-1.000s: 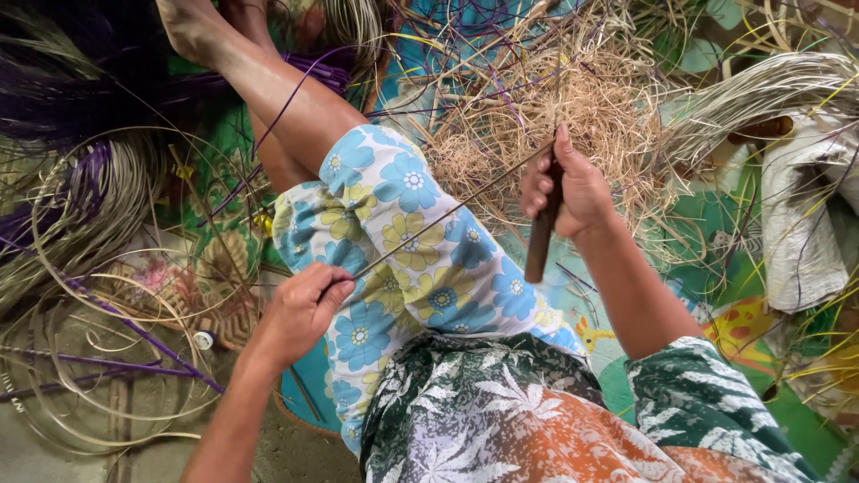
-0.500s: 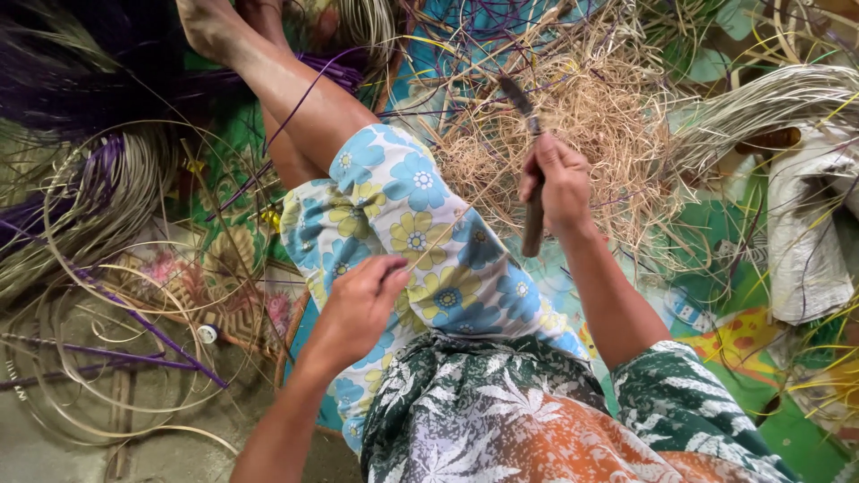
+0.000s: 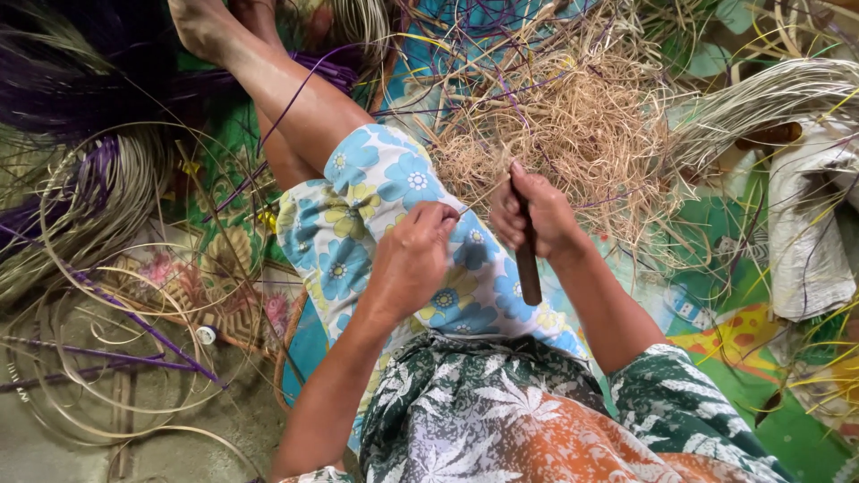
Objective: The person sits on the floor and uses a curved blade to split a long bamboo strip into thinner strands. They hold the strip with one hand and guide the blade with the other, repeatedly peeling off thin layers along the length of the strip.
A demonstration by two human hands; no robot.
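The left hand [image 3: 413, 258] is pinching a thin pale strip [image 3: 476, 200] over the knee, fingers together on it, while the right hand [image 3: 530, 215] is gripping a dark-handled knife [image 3: 528, 268], fingers clamped. Beyond, tangled shavings [image 3: 573, 125] are crowding the mat [image 3: 734, 349]; coiled cane [image 3: 98, 295] is filling the left floor.

Beneath the fingers [image 3: 438, 219] of both hands the shorts [image 3: 394, 233] are pale blue with blue and yellow flowers. The knife handle [image 3: 530, 268] between the right fingers is dark brown. Beyond the fingertips lies a tan heap of shavings [image 3: 573, 125]; left of them, purple strips [image 3: 98, 174].
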